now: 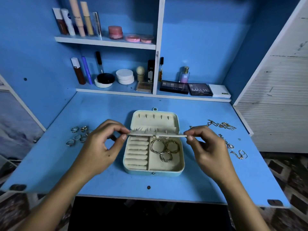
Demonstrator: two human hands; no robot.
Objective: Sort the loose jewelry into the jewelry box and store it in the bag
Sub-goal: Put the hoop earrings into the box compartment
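The open box (154, 169) is sitting at frame centre on the desk (100, 180). Hoops (165, 148) are lying in its right compartment. Rings (77, 136) are lying left; chains (228, 137) right. Shelves (106, 42) are standing behind.

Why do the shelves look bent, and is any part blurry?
Head view: the wide-angle lens bows the white shelf edges and blue desk; light is dim and blue-tinted, the small gold chains look soft, while the cream-lined jewelry box stays fairly sharp.
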